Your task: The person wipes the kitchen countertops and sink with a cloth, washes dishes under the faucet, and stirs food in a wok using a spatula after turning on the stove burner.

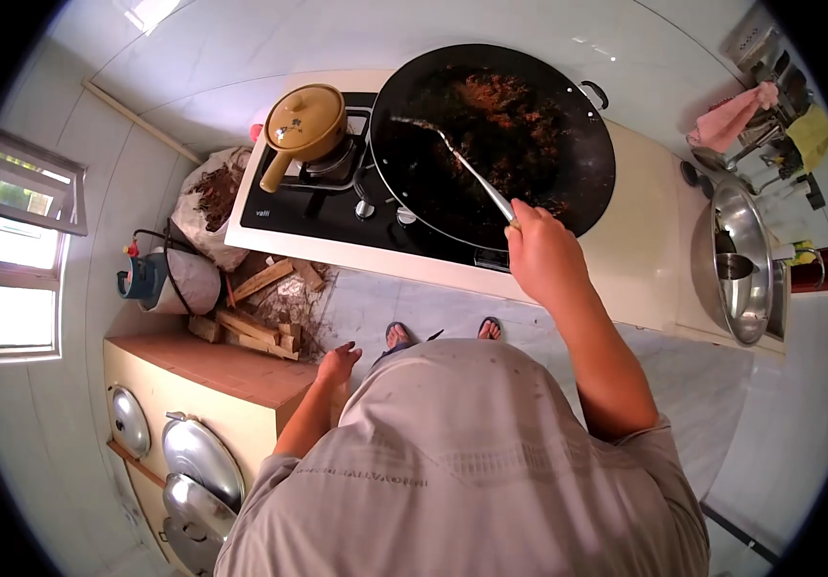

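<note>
While right hand's point(543, 252) grip pinches spatula point(478, 178) in wok point(589, 159), one o'clock, step seems stirring; next calls for level sweep. Left hand point(339, 363) loosely spread.

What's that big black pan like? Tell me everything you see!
The wok is wide, round and black, and looks like metal. A small loop handle sticks out at its far right. It sits on the stove, right of the yellow pot. Reddish-brown food is inside, where a metal utensil reaches, held by the right hand.
</note>
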Action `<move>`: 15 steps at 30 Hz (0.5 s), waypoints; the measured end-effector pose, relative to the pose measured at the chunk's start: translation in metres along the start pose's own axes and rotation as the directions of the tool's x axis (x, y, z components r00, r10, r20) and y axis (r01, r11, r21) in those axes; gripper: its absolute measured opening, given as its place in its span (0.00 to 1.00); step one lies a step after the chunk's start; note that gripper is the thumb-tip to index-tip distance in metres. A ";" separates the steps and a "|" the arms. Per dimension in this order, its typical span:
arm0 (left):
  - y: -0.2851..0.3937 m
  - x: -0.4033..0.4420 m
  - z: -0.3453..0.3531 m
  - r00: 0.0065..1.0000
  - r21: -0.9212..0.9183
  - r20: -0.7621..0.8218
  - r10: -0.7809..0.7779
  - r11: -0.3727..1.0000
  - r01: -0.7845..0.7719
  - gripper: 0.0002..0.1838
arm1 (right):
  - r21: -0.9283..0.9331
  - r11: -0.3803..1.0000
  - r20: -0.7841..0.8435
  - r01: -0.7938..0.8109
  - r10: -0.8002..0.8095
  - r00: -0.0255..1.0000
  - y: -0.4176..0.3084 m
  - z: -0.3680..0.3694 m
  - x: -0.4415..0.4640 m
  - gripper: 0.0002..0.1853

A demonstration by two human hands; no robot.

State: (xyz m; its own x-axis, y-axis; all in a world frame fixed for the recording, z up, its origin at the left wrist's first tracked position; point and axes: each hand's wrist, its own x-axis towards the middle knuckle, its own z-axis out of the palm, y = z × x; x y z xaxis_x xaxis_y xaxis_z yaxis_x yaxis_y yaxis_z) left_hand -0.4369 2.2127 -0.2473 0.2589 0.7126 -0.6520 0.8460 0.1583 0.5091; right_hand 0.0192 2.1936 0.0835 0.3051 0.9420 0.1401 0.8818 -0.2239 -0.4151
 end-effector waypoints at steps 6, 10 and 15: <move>-0.020 0.009 0.001 0.990 -0.263 -0.016 -0.140 0.956 0.131 0.33 | 0.692 0.575 0.273 -0.436 0.351 0.896 0.073 -0.012 -0.007 0.12; -0.055 0.007 0.019 0.976 -0.313 -0.016 -0.219 0.928 0.203 0.33 | 0.697 0.247 0.588 -0.673 0.339 0.734 0.086 -0.097 -0.042 0.10; -0.015 -0.037 0.003 0.982 -0.114 0.021 -0.187 0.975 0.188 0.32 | 0.238 0.927 0.260 -0.292 0.229 0.938 0.115 -0.176 -0.030 0.11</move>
State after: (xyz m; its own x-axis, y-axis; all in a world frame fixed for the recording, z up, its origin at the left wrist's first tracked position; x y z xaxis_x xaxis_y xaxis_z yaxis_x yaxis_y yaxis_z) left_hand -0.4577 2.1817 -0.2323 0.1059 0.6563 -0.7471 0.8206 0.3666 0.4384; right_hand 0.1753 2.0958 0.1900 0.3942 0.8976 -0.1973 0.6425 -0.4227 -0.6392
